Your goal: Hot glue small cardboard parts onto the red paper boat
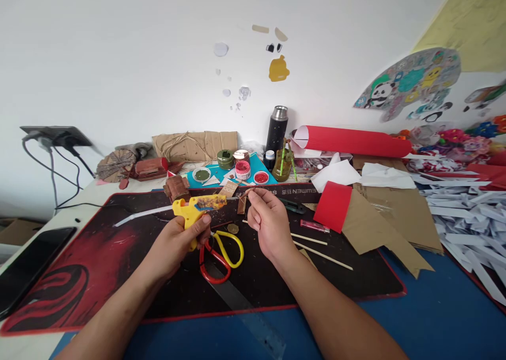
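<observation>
My left hand [188, 233] is wrapped round the handle of a yellow glue gun [200, 207], whose nozzle points right. A long whitish glue stick [144, 212] juts from its back end. Just beyond the nozzle, my right hand [266, 217] pinches a small, thin brown piece [245, 192] between thumb and fingers; its kind is too small to make out. The nozzle is close to that piece, and whether they touch I cannot tell. Below the hands lie scissors [221, 257] with one red and one yellow handle loop, on a dark mat [174, 297].
Paint pots, among them a pink one [242, 170], stand on blue paper behind the hands. A black flask [277, 128] rises by the wall. Thin wooden sticks [322, 252], brown cardboard [366, 220] and a red card [334, 206] lie right. A ruler [245, 312] crosses the mat's front edge.
</observation>
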